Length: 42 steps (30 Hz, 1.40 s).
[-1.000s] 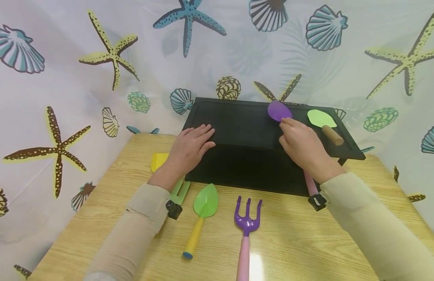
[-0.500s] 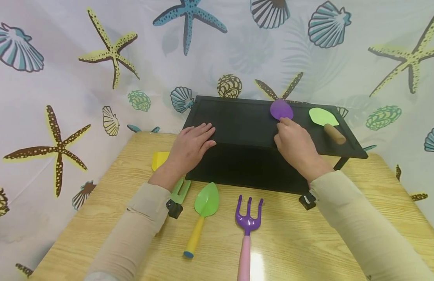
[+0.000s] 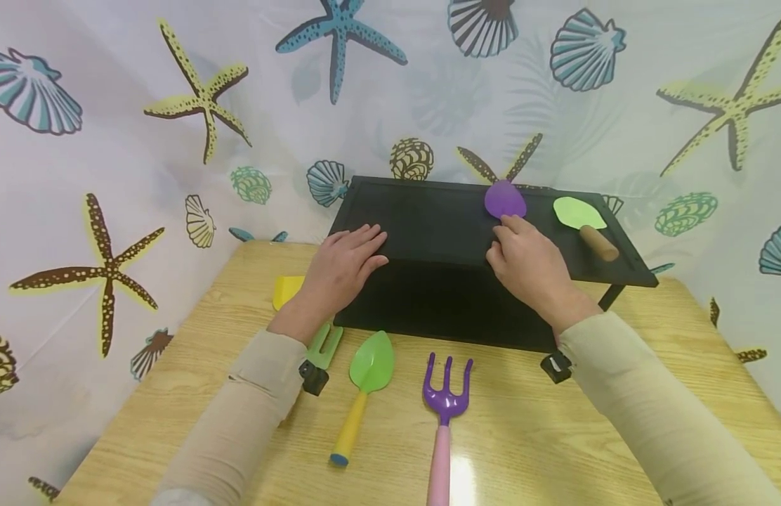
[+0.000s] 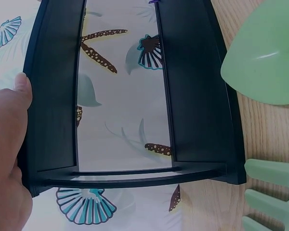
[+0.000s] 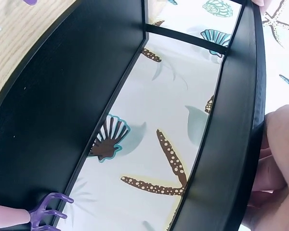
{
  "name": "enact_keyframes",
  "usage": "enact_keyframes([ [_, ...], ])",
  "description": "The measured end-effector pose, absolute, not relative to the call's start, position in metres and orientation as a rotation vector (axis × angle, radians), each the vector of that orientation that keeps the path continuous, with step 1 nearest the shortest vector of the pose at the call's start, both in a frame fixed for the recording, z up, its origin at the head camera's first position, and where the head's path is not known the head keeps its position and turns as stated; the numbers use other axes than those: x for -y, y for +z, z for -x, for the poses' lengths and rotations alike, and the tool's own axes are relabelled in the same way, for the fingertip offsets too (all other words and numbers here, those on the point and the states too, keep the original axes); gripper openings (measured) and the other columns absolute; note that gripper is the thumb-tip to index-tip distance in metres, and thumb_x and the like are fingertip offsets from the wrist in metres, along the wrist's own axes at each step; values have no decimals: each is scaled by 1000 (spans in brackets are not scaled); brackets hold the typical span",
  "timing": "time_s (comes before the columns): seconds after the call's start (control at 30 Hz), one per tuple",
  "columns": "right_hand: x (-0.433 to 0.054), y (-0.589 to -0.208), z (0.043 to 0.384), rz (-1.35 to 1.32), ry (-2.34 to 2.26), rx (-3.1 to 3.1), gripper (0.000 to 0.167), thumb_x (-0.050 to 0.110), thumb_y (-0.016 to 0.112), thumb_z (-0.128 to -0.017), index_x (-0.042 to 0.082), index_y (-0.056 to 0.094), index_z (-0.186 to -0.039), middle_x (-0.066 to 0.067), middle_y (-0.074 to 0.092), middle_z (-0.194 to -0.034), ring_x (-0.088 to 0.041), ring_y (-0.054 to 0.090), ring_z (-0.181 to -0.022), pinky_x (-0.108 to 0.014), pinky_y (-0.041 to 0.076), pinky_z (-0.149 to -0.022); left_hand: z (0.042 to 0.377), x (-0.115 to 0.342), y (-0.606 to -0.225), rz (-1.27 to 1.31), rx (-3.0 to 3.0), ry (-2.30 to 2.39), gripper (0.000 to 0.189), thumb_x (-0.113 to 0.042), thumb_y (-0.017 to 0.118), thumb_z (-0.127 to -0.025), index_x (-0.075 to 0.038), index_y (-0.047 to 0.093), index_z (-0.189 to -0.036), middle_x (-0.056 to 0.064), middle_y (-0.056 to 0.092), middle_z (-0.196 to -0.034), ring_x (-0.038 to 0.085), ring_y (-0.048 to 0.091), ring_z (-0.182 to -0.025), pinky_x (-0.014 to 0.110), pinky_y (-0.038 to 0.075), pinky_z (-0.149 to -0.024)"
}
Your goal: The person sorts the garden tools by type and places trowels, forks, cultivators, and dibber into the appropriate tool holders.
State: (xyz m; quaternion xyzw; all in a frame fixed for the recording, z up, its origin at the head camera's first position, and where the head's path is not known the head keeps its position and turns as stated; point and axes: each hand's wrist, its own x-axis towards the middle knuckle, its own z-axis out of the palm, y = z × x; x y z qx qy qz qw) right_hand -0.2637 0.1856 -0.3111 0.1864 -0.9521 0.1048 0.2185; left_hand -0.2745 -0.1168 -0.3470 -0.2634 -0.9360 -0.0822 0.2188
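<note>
Fingers curled, right hand holds the purple trowel while left hand rests outstretched.

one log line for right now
left hand: on black rack | right hand: at purple trowel, grip hidden | rack also bears wooden-handled trowel | table: purple fork

Your right hand is at one edge of the black shelf; purple fork, pink handle, on opposite board. Patterned cloth visible between boards.
</note>
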Motion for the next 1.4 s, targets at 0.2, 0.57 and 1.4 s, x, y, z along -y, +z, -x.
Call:
enact_keyframes([
  [0.2, -187, -308, 260, -491, 241, 2627, 35, 17, 51, -96, -4, 67, -119, -22, 60, -135, -41, 55, -126, -57, 49, -101, 274, 116, -348, 724, 2599, -226, 51, -41, 49, -102, -15, 49, -147, 3, 50, -151, 19, 43, -144, 41, 33, -120],
  [0.57, -193, -287, 245, -500, 307, 2630, 37, 28, 54, -98, -2, 67, -116, -18, 61, -134, -36, 52, -129, -52, 45, -109, 273, 115, -345, 716, 2620, -230, 52, -39, 51, -102, -15, 49, -147, 4, 48, -152, 20, 42, -144, 42, 33, -120],
  [1.4, -308, -266, 205, -422, 265, 2600, 44, 24, 45, -104, -7, 52, -135, -29, 50, -140, -48, 44, -131, -62, 34, -110, 272, 114, -343, 710, 2665, -200, 53, -41, 48, -103, -15, 46, -149, 4, 46, -154, 20, 40, -146, 42, 31, -121],
])
